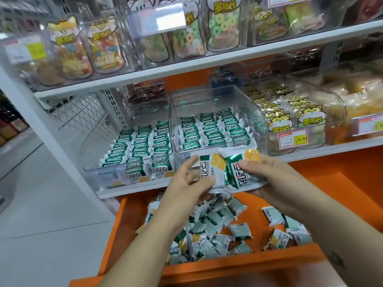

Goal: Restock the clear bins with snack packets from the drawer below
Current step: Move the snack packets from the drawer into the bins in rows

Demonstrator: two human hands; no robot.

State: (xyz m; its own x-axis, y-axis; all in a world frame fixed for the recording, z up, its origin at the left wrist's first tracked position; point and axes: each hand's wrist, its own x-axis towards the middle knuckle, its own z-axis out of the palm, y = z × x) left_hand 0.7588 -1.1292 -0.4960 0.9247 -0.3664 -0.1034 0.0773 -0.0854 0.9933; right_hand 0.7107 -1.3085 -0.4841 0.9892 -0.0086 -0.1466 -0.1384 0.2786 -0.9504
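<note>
I am mid-transfer: both hands hold a small bunch of packets [226, 172] just in front of the right bin [217, 96], above the open drawer [238, 264]. My left hand [190, 179] pinches the bunch's left edge between thumb and fingers. My right hand [267, 183] cups it from beneath with the thumb pressed on top. At least two packets show face up, side by side; how many lie beneath them I cannot tell.

Both bins already carry neat rows of packets standing on edge. The right bin's rows stop short of its front lip, and the left bin [89, 160] looks full to the front. Plenty of loose stock [207, 235] lies jumbled in the drawer, so I judge the job well along but not finished.

The next move, as I read it, calls for squaring the bunch, turning it on edge to match the rows, and lifting it over the lip into that front gap. The foil looks slippery, so a loose grip could let the bunch fan out.
</note>
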